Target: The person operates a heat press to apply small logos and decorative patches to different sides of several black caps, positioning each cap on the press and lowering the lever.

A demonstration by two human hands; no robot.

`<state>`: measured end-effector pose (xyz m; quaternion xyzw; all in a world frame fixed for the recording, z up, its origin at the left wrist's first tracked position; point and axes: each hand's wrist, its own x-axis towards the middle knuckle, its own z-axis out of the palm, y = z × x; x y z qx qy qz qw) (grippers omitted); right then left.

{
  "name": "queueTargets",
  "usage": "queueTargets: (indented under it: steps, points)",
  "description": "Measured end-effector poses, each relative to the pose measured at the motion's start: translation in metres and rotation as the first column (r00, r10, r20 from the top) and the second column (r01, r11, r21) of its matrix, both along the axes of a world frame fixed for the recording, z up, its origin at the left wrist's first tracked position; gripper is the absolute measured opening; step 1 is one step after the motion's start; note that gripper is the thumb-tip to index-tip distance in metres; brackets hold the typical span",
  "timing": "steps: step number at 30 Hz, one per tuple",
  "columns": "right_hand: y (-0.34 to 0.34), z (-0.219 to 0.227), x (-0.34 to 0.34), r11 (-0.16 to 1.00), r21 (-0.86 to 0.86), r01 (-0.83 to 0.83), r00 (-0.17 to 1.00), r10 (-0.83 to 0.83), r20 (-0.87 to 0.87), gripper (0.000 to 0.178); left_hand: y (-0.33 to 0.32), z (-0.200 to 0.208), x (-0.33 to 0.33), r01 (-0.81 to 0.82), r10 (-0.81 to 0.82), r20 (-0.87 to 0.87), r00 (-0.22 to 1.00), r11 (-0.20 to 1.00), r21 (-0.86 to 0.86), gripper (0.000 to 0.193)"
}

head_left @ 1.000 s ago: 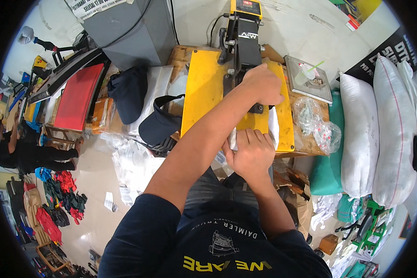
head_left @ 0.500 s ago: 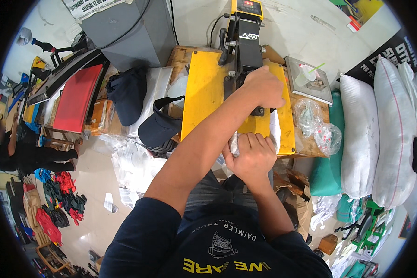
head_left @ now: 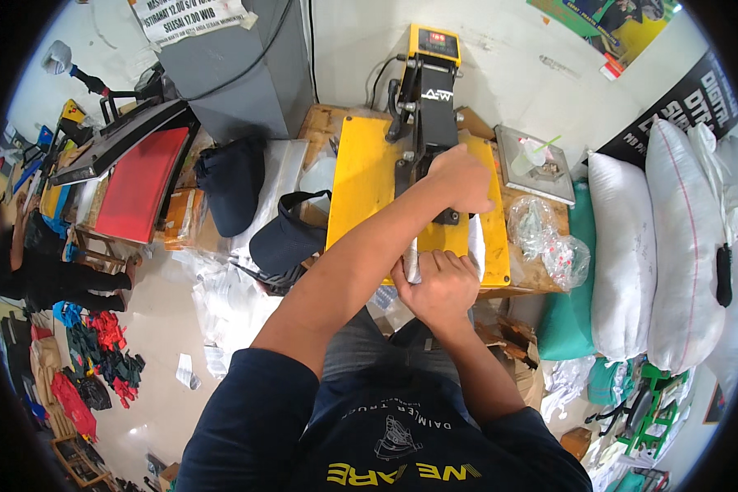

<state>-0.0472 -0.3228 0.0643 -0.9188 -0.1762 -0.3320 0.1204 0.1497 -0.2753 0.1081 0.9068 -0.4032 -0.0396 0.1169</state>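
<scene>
A heat press [head_left: 435, 102] with a black arm, a yellow base plate [head_left: 361, 176] and a small lit control box stands in front of me. My left hand [head_left: 462, 180] is closed around the press's handle, mostly hidden beneath the fingers; its forearm crosses the yellow plate. Nearer to me, at the plate's front edge, my right hand [head_left: 437, 283] has its fingers curled over white fabric [head_left: 477, 246]. The fabric shows on both sides of that hand, below the press head. How it sits in the press is hidden by my hands and arm.
Left of the press lie a dark visor cap [head_left: 287, 234] and another dark cap [head_left: 231, 184]. A red-topped press [head_left: 139, 184] stands farther left, near another person [head_left: 49, 271]. On the right are a tray [head_left: 537, 164], clear plastic bags [head_left: 549, 242] and stuffed white sacks [head_left: 623, 254].
The view has shifted slightly, so the press and table sit a little lower and the sacks farther left. Both hands keep their places on the press and the fabric.
</scene>
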Motion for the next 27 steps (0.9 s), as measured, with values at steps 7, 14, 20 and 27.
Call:
queueTargets:
  steps: [7, 14, 20, 27]
  points:
    - [-0.003, 0.002, 0.001, 1.0, -0.002, -0.024, 1.0, 0.024, -0.017, 0.041, -0.005, -0.005, 0.003, 0.001, 0.0, -0.014, 1.0, 1.0, 0.032, 0.06]
    - [-0.001, 0.084, 0.015, 0.996, -0.093, 0.017, 0.99, -0.004, 0.138, 0.042, -0.013, 0.021, 0.044, 0.21, -0.214, -0.037, 0.976, 0.974, -0.079, 0.065]
    - [-0.012, 0.203, 0.07, 0.994, -0.094, 0.05, 0.955, -0.02, 0.296, 0.044, 0.049, 0.139, 0.089, 0.313, -0.134, 0.308, 0.942, 0.685, -0.658, 0.042]
    - [-0.016, 0.355, 0.245, 0.986, -0.122, 0.113, 0.893, -0.047, 0.447, 0.068, 0.249, 0.072, -0.058, -0.279, 0.336, -0.286, 0.897, -0.071, -0.958, 0.027]
